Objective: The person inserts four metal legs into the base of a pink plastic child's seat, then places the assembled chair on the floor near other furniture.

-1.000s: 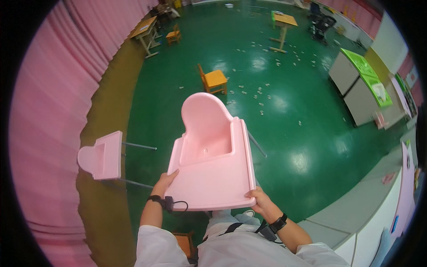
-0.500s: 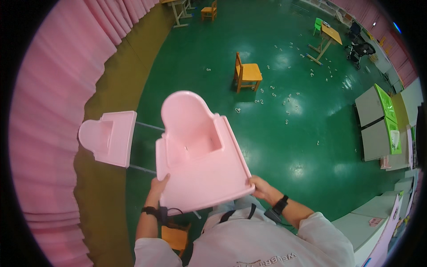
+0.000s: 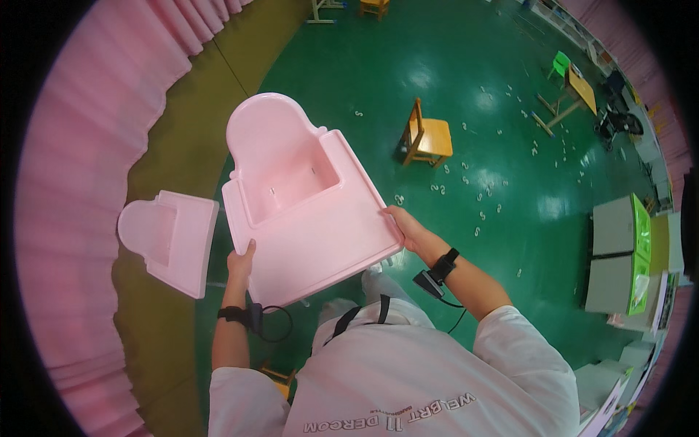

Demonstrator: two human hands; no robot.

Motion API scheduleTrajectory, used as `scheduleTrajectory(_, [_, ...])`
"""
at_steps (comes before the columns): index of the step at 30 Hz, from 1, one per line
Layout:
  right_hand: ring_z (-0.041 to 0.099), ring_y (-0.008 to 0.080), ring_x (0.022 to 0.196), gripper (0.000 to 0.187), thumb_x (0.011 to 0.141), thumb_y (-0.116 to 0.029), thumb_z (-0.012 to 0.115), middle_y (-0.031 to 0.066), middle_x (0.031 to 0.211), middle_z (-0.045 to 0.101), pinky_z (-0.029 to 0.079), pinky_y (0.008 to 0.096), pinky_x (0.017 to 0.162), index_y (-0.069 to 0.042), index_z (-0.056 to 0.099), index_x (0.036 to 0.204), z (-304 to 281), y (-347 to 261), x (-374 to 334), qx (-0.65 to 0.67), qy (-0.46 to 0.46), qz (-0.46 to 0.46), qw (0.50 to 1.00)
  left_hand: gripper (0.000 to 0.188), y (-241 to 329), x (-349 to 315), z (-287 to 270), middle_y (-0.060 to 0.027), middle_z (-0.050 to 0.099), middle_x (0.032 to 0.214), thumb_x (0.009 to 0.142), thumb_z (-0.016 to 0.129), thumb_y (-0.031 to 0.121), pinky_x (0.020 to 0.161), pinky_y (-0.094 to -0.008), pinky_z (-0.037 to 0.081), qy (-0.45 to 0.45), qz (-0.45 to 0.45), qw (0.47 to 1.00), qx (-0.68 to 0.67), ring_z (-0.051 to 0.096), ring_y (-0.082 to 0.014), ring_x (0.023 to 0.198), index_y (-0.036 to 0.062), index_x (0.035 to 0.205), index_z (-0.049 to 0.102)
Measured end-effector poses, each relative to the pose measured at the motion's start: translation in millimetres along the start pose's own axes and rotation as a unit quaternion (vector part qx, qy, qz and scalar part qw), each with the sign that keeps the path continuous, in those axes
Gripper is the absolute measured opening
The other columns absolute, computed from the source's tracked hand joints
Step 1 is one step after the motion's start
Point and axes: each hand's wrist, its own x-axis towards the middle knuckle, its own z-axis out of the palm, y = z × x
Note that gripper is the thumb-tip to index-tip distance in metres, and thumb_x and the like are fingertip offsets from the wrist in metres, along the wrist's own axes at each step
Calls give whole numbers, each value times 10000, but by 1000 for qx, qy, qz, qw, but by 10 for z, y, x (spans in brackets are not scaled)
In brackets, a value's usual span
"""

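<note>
A pink high chair (image 3: 320, 240) with a rounded backrest, a deep seat and a broad front tray is between my two hands. My left hand (image 3: 240, 266) grips the tray's left edge, thumb on top. At the tray's right front corner, my right hand (image 3: 405, 226) is closed round the edge, its fingers partly hidden underneath. The chair's legs are mostly out of sight below the tray. To the left stands a second pink high chair (image 3: 195, 251) of the same shape, apart from the one I hold.
Pink curtains (image 3: 73, 218) hang along the left side. A wooden chair (image 3: 428, 137) stands ahead on the green floor, with several white S-shaped marks around it. Grey-and-green cabinets (image 3: 610, 253) line the right; farther back are a desk (image 3: 580, 89), a green chair (image 3: 560, 64) and a black stroller (image 3: 619, 125).
The high chair in my hands has shifted forward and left and turned slightly, and both hands have moved with it. My view has moved too.
</note>
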Motion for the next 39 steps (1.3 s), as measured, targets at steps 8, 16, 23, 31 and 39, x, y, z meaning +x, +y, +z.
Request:
scheduleTrajectory(8, [606,241,957,705,868,-527,503,197,1116,585,493,384,849,114,526,1159,247,-1059,1362,-168,40,-43,984,609,290,1165,151,-209,664,954,779,711,445,769,-353,495,105,6,992,70,648,-278,867,-112,1003,605])
scheduleTrajectory(16, [615,448,928,921,820,-720,384,355,882,614,475,434,812,166,627,880,894,-2132,2760,-530,163,-91,827,625,717,2191,375,-233,659,945,787,678,466,781,-376,490,141,-55,987,-44,648,-310,885,-123,981,598])
scheduleTrajectory(23, [650,379,847,879,764,-732,487,301,800,638,489,413,770,132,646,800,1798,-3011,4087,-493,156,-118,848,658,1149,3290,158,-242,641,992,785,668,489,776,-387,490,219,-83,971,-54,636,-315,907,-118,1021,575])
scheduleTrajectory(31, [661,323,796,846,728,-732,537,248,765,650,499,403,717,100,659,813,2723,-3465,5539,-563,53,-109,817,618,1241,4054,30,-219,646,1000,802,668,459,771,-379,490,290,-188,932,-107,636,-291,894,-104,1040,576])
scheduleTrajectory(39, [627,369,686,779,800,-698,480,232,714,631,489,430,636,63,645,770,3414,-3508,6816,-645,-32,-143,750,577,870,4780,85,-242,647,995,841,627,442,799,-421,479,377,-236,891,-93,631,-360,905,-97,1041,583])
